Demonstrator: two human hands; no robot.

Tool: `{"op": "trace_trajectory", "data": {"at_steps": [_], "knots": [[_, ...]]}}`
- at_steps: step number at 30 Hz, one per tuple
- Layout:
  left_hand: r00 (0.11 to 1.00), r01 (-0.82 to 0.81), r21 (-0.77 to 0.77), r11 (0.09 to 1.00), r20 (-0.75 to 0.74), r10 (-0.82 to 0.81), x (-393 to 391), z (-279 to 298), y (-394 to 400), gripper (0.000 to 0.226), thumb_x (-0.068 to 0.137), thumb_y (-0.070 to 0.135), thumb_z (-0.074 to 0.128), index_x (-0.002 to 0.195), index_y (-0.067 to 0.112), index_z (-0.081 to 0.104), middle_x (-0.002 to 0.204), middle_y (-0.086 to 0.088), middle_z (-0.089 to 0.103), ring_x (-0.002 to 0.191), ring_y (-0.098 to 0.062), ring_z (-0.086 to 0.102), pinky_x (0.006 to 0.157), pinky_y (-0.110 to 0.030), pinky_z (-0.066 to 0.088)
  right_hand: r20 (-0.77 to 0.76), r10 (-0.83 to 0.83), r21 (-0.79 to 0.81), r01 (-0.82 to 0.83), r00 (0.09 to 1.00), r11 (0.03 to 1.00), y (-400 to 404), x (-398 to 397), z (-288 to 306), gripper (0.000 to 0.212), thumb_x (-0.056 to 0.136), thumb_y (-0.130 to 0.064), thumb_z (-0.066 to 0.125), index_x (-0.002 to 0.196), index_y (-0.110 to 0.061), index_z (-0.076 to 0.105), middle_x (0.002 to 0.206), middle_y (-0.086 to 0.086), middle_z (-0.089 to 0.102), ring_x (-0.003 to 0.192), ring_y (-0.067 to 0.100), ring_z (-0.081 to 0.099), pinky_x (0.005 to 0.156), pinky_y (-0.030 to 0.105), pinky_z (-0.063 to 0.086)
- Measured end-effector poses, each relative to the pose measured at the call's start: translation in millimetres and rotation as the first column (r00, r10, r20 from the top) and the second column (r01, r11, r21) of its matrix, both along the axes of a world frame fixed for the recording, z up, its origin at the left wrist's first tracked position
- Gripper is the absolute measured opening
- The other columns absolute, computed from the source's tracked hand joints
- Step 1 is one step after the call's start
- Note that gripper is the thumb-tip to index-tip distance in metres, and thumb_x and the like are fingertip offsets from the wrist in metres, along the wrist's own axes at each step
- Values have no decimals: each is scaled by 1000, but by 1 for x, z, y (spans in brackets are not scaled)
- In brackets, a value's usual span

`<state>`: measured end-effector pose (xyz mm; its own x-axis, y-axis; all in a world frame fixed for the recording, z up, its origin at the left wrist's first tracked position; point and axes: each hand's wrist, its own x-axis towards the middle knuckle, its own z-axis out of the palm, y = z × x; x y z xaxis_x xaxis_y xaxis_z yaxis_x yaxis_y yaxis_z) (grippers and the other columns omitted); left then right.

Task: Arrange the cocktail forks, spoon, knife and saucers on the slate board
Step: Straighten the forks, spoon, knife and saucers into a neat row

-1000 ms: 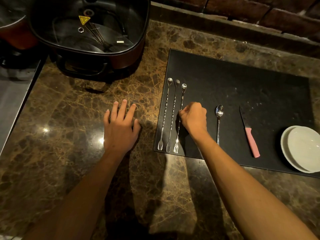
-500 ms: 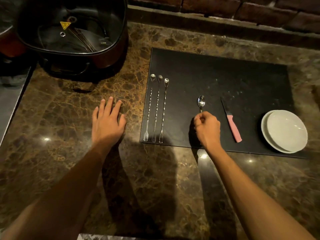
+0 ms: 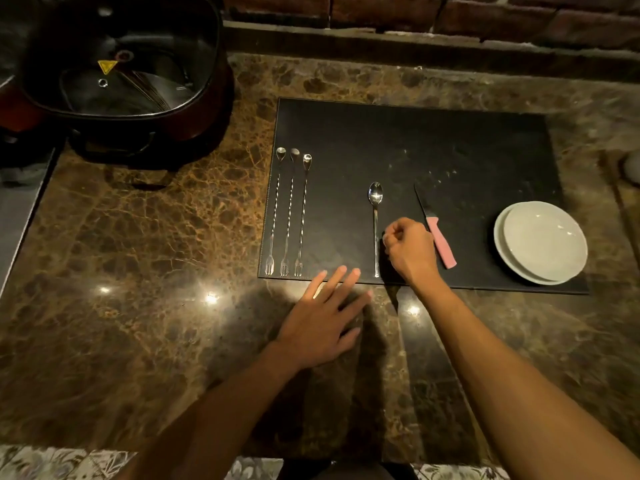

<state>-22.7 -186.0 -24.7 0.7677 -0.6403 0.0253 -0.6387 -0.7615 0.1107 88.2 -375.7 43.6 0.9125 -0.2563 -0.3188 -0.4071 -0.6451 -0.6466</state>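
Slate board (image 3: 450, 140): forks (image 3: 286, 211) 3; spoon (image 3: 375, 226) 1; knife (image 3: 437, 230) 1; saucers (image 3: 542, 240) 2; right hand (image 3: 410, 251) clenched empty; left hand (image 3: 322, 327) released

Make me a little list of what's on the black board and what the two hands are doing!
board: black rectangular slate board on the brown marble counter
forks: three long twisted-stem silver cocktail forks side by side at the board's left edge, tines toward the person
spoon: silver long-handled spoon, right of the forks
knife: pink-handled knife, slightly slanted
saucers: two stacked pale round saucers at the right
left hand: flat, fingers spread, holding nothing
right hand: loosely curled between spoon and knife, holding neither
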Motion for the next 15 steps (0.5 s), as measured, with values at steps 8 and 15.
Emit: {"op": "trace_trajectory", "data": {"at_steps": [8,15], "knots": [[998,-52,1,999,-23,52,1,-1,-3,69,97,58,45,158,27,38,173,-15,21,161,-34,19,128,-56,8,10,55,-203,-52,998,978,17,5,-7,17,88,-25,67,88,-8,62,91,17,65,86,40,63,70,39,51],[998,-50,8,999,-29,50,2,-4,-4,70,95,59,45,157,27,39,173,-14,19,162,-34,16,129,-55,6,-21,74,-314,-77,997,946,26,10,-6,11,88,-13,62,92,-3,62,99,24,62,92,48,61,71,43,53]]}}
